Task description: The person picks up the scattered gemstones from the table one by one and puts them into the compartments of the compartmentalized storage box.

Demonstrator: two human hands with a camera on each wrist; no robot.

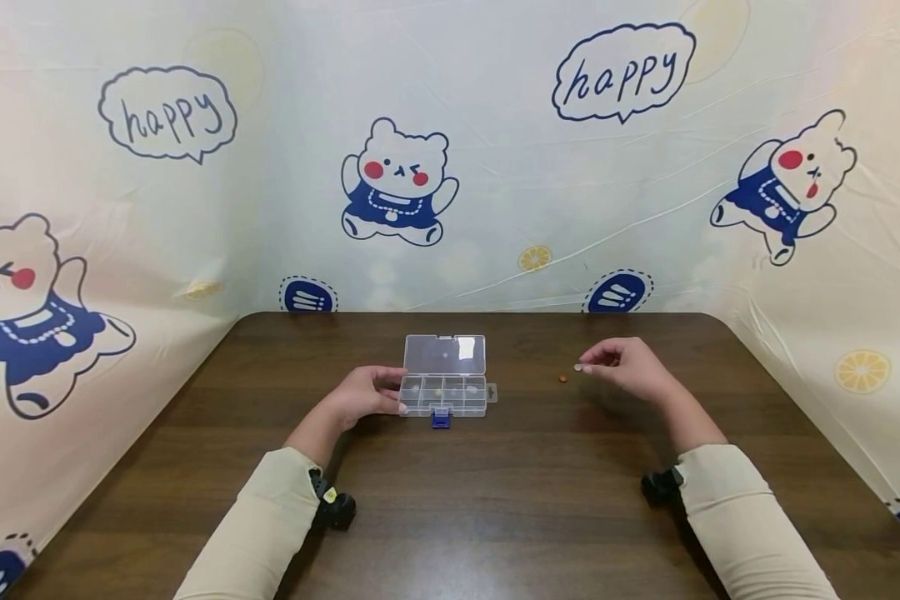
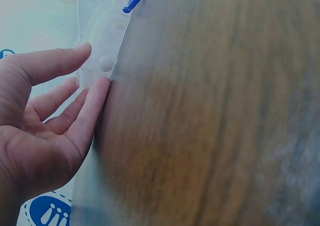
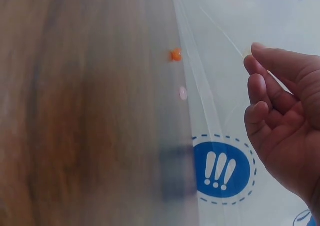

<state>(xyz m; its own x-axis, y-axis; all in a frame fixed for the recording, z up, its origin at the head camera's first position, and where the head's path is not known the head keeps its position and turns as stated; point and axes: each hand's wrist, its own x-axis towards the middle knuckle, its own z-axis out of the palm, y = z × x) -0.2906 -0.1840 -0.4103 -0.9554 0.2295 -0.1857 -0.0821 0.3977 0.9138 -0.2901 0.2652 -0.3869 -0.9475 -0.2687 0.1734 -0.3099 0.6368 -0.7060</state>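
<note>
The left end of the clear divided box point(image 1: 457, 411) is held by the left hand point(image 1: 360, 393), its thumb and fingers set against that end. To the right of the box, well apart from it, the right hand point(image 1: 621, 367) is held with its fingers bent and the tips of thumb and forefinger brought close together (whether anything tiny is pinched there cannot be told). A pale disc point(image 3: 183, 93) is seen on the table in the right wrist view, near an orange bead point(image 1: 562, 379); both are placed to the right of the box, between it and the right hand. Within the box, a yellow piece point(image 1: 438, 392) is seen in one compartment, and a few pale bits are too small to be made out. The transparent lid point(image 1: 423, 357) is raised at the back of the box, a blue latch point(image 1: 441, 419) is hung at its front, and a hanging tab point(image 1: 492, 392) is set at its right end. All is borne by the brown table point(image 1: 450, 492), and beyond the box a curtain point(image 1: 495, 192) printed with bears is hung.
</note>
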